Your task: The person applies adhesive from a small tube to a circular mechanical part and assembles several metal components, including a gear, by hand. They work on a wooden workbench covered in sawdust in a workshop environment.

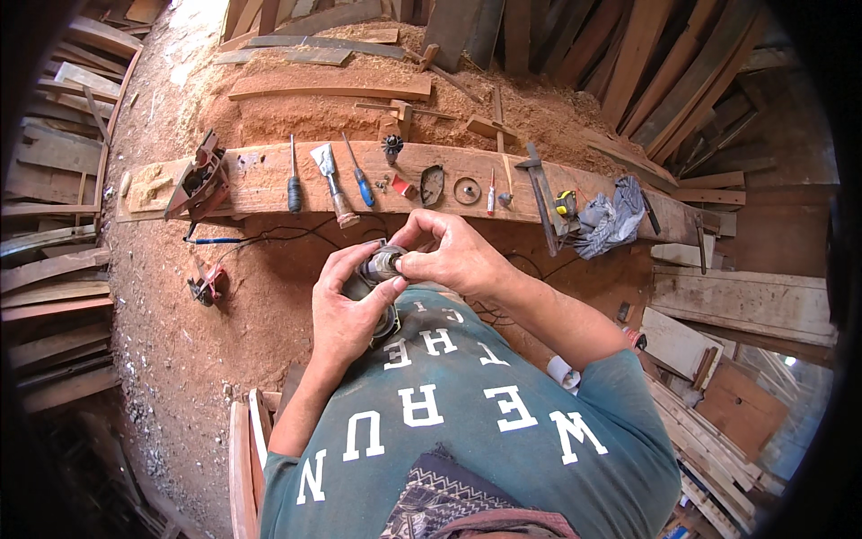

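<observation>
Close to my torso, both hands hold a grey, rounded metal machine part (384, 262) that looks like a piece of a power tool. My left hand (343, 301) wraps its fingers and thumb around the left side. From the right, my right hand (453, 256) pinches at the upper end with thumb and index finger. The fingers cover much of the part, and its lower end rests near my shirt. Just beyond, on the plank bench, lie a wooden-handled brush (330, 184), a blue-handled screwdriver (363, 185) and a dark toothed metal part (392, 149).
The plank bench (269, 160) also carries a red machine housing (203, 180), a dark-handled screwdriver (294, 184), an oval cover (432, 185), a metal ring (466, 190), a hammer (539, 193), a tape measure (566, 204) and a rag (612, 220). Cables (301, 230) and sawdust lie below; stacked timber (63, 216) surrounds.
</observation>
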Action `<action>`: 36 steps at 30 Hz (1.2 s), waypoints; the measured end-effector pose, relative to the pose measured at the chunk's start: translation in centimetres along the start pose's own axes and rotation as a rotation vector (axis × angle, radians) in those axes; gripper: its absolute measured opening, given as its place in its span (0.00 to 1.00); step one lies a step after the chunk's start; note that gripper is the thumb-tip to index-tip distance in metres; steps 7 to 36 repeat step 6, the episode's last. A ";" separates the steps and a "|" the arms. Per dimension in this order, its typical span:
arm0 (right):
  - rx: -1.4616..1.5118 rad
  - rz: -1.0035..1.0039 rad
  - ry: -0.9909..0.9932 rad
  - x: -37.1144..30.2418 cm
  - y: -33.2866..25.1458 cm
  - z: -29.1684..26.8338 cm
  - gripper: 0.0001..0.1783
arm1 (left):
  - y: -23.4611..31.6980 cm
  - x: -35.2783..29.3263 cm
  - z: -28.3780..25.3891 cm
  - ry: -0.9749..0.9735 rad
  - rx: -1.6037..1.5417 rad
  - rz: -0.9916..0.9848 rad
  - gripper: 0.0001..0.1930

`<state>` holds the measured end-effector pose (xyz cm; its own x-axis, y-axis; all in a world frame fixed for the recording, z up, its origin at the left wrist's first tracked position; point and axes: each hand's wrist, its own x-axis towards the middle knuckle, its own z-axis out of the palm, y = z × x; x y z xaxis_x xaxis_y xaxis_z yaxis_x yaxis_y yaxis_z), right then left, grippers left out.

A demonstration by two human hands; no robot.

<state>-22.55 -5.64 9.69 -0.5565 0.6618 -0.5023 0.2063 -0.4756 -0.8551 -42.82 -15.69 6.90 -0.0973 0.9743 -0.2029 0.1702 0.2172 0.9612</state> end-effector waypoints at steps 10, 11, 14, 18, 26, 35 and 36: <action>-0.075 -0.001 0.010 0.1 -0.2 0.0 0.16 | 0.3 0.1 0.0 0.000 0.016 -0.018 0.31; -0.075 -0.001 0.010 0.1 -0.2 0.0 0.16 | 0.3 0.1 0.0 0.000 0.016 -0.018 0.31; -0.075 -0.001 0.010 0.1 -0.2 0.0 0.16 | 0.3 0.1 0.0 0.000 0.016 -0.018 0.31; -0.075 -0.001 0.010 0.1 -0.2 0.0 0.16 | 0.3 0.1 0.0 0.000 0.016 -0.018 0.31; -0.075 -0.001 0.010 0.1 -0.2 0.0 0.16 | 0.3 0.1 0.0 0.000 0.016 -0.018 0.31; -0.075 -0.001 0.010 0.1 -0.2 0.0 0.16 | 0.3 0.1 0.0 0.000 0.016 -0.018 0.31; -0.075 -0.001 0.010 0.1 -0.2 0.0 0.16 | 0.3 0.1 0.0 0.000 0.016 -0.018 0.31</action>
